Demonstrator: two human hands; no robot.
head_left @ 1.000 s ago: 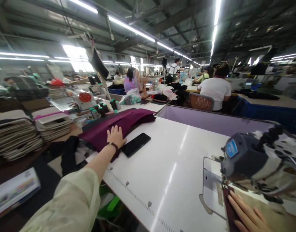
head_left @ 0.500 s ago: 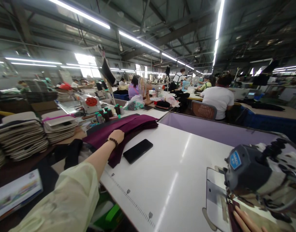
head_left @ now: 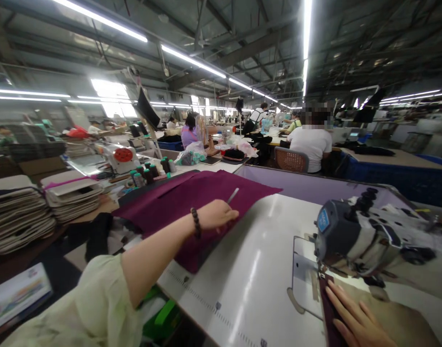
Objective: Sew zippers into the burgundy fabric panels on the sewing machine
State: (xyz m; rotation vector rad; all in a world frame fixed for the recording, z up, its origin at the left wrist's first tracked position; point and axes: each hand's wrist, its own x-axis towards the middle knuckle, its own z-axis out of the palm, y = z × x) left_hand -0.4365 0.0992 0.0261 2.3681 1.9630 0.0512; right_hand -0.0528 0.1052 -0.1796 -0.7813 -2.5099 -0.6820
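Observation:
My left hand (head_left: 217, 215) is closed on the top sheet of maroon fabric (head_left: 192, 202) and holds it spread over the white sewing table (head_left: 242, 274). A thin metal tool (head_left: 232, 195) sticks out past its fingers. A dark bead bracelet sits on that wrist. My right hand (head_left: 354, 320) lies flat with fingers stretched on a maroon piece and a tan panel (head_left: 394, 318) beside the needle plate. The sewing machine (head_left: 365, 236) stands just above that hand.
Stacks of flat tan and white panels (head_left: 22, 212) lie at the left. Thread cones (head_left: 149, 171) stand behind the fabric. A lilac bin wall (head_left: 315, 185) borders the table's far side. A person in a white shirt (head_left: 309, 142) sits on a mesh chair; others work at rows of tables.
My left hand has pulled the top maroon sheet to the right across the table, and it now covers the black phone. The right hand shows more fully on the tan panel.

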